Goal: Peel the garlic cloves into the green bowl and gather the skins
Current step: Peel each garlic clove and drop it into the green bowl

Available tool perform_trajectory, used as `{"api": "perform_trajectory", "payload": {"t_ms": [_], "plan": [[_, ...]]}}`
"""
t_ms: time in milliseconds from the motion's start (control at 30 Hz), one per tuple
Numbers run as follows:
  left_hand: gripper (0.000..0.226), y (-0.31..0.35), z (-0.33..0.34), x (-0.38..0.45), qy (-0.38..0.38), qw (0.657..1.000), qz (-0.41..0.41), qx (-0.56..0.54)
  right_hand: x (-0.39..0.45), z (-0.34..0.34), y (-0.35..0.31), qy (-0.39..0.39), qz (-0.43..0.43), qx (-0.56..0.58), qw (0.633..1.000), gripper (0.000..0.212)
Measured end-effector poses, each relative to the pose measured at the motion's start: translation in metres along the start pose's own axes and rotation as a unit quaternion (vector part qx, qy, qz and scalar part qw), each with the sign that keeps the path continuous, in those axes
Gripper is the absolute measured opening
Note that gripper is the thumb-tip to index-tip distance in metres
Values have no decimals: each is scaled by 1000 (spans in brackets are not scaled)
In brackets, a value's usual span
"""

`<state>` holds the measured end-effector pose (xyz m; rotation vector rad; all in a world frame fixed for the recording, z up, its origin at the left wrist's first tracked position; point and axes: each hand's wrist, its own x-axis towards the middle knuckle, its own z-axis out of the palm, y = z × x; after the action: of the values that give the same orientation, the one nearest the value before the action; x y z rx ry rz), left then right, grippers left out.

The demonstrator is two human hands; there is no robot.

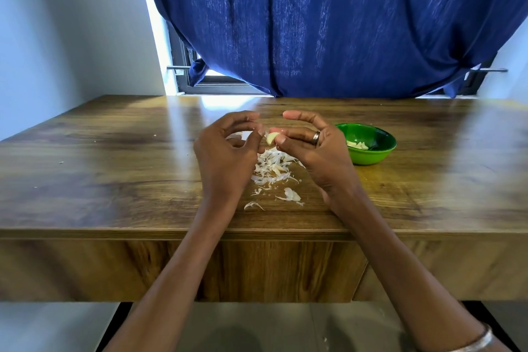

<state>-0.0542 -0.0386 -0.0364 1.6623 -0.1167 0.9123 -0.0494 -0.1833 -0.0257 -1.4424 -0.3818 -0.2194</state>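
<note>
Above a wooden table [114,180], loose garlic skins [273,168] lie heaped beneath two raised hands; the right hand [311,151] pinches a garlic clove [272,138] in its fingertips while the left hand [228,151] picks at it with curled fingers; peeled cloves [357,145] sit in the green bowl [371,151] just right, a blue curtain [328,23] behind

Wooden table [114,168]: green bowl [380,156] right of centre, garlic skins [271,166] heaped mid-table.
</note>
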Motion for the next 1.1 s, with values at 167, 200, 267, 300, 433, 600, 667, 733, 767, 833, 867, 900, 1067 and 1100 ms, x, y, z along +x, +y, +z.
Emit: {"api": "perform_trajectory", "payload": {"t_ms": [167,200,267,300,433,600,667,733,767,833,867,900,1067,1100], "plan": [[23,-3,1,1,-1,1000,1,1,-1,-1,1,20,-11,-4,1000,40],[27,-4,2,0,-13,1000,7,17,0,-1,1,22,-14,-7,1000,39],[33,-4,3,0,-34,998,23,56,0,-1,1,24,-23,-12,999,38],[35,-5,3,-1,-38,997,31,68,0,-1,2,26,-26,-14,999,37],[23,-2,2,-2,-25,999,16,34,0,-3,4,34,-38,-23,998,32],[11,1,1,-3,-15,1000,-16,0,1,-5,7,45,-51,-41,997,21],[3,0,2,-3,-22,1000,9,12,1,-5,7,54,-48,-36,997,19],[11,-2,3,-3,-30,998,36,52,0,-5,6,64,-37,-13,997,18],[16,-3,3,-2,-31,996,45,71,0,-5,5,69,-31,-2,997,18],[27,-3,2,-1,-38,991,54,117,1,-7,3,69,-22,10,997,18],[41,-1,1,-1,-47,987,52,142,0,-10,1,68,-18,11,997,18],[55,-1,1,-1,-63,984,51,160,0,-12,0,67,-14,6,998,18],[66,1,1,-1,-104,977,55,178,5,-42,-20,82,-19,-89,992,17],[63,1,1,-1,-97,978,55,179,8,-51,-25,89,-26,-133,987,16]]}}
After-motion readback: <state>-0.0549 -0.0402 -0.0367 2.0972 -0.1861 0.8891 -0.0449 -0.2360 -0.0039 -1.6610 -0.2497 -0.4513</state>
